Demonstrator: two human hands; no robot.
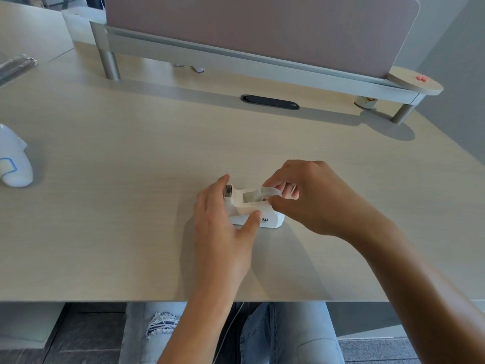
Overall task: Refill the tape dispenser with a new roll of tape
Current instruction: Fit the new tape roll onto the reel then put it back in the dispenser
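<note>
A white tape dispenser (273,219) sits on the pale wooden desk (131,206), its cutter end (228,191) pointing left. My left hand (223,232) grips the dispenser's left half, fingers behind it and thumb on its front side. My right hand (312,198) pinches a clear roll of tape (267,191) between thumb and fingers, holding it tilted over the dispenser's open well (249,198). Part of the roll is hidden by my fingers.
A white rounded object (14,158) with a blue outline lies at the desk's left edge. A raised shelf (236,67) on metal legs, with a pink partition above it, runs along the back. A black cable slot (269,102) lies ahead. A small cup (365,101) stands under the shelf's right end.
</note>
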